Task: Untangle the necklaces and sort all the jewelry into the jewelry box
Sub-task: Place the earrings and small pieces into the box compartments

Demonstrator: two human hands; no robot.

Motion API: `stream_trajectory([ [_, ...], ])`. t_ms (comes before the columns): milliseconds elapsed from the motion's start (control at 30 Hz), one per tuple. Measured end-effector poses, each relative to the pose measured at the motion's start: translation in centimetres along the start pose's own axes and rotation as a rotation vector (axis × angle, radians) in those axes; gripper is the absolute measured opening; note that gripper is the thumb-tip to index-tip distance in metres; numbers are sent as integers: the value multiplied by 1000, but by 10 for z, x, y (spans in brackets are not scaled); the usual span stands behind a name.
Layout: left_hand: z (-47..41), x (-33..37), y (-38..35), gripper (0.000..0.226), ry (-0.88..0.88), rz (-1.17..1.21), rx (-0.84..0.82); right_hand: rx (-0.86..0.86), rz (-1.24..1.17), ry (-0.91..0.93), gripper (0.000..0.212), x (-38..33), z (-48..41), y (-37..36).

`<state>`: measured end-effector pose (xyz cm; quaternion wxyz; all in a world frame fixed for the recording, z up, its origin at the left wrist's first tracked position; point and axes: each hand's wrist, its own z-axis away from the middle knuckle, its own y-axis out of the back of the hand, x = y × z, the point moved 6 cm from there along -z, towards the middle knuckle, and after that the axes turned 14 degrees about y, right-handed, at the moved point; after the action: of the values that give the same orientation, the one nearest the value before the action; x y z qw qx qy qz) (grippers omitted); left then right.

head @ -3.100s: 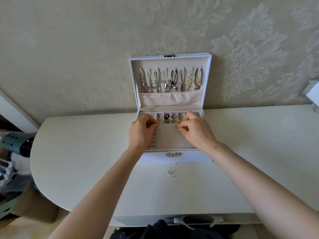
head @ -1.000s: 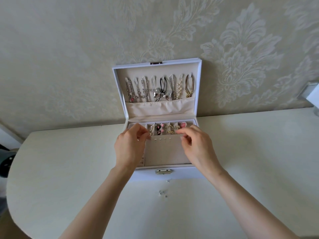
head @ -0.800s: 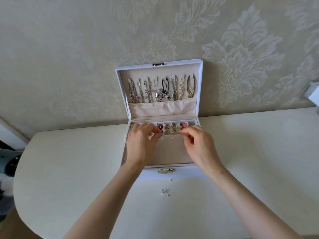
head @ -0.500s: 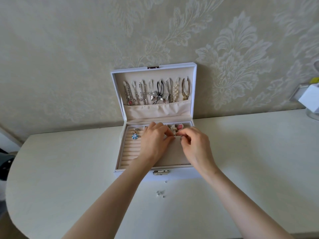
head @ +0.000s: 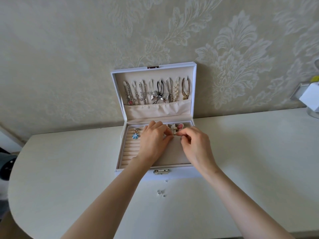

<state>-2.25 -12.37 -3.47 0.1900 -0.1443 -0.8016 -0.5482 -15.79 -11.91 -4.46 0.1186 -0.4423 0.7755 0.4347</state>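
Pale tabletop (head: 69, 178) in the foreground carries a few tiny clear bits (head: 161, 193), lying just before the open white jewelry box (head: 131, 175) and its metal clasp (head: 161, 171). Over the box's beige tray, a person's left hand (head: 151, 142) and right hand (head: 195, 147) meet fingertip to fingertip. The right thumb and forefinger pinch a small piece (head: 174, 133) too tiny to identify; whether the left grips it too cannot be told. A blue flower ring (head: 135, 135) and a pink stone (head: 180, 126) sit in the back row. Necklaces (head: 155, 91) hang side by side in the raised lid, against damask wallpaper (head: 69, 49).
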Motion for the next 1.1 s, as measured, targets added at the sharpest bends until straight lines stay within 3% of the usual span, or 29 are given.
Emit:
stream_trajectory([
  [167, 7, 4, 1, 9, -99, -46, 0, 3, -3, 9, 22, -1, -1, -1],
  [267, 18, 4, 5, 27, -212, -103, 30, 5, -6, 11, 23, 0, 0, 0],
  [400, 35, 3, 9, 33, -320, -254, 73, -12, 25, 25, 22, -2, 3, -1],
  [500, 46, 2, 20, 28, -359, -192, 121, 34, 83, 117, 22, -15, 11, 10],
  [600, 73, -6, 41, 19, -343, -9, 240, 111, 169, 336, 20, -41, 39, 26],
  [700, 108, -18, 49, 12, -342, 123, 316, 73, 127, 401, 13, -52, 75, 24],
  [833, 133, -41, 35, 10, -214, 234, 161, -145, -24, 269, 10, -47, 102, -2],
  [933, 138, -56, 26, 18, -55, 236, 24, -341, -78, 124, 20, -39, 115, -24],
  [1100, 142, -67, 16, 18, 27, 171, -90, -412, -77, 40, 27, -40, 116, -35],
])
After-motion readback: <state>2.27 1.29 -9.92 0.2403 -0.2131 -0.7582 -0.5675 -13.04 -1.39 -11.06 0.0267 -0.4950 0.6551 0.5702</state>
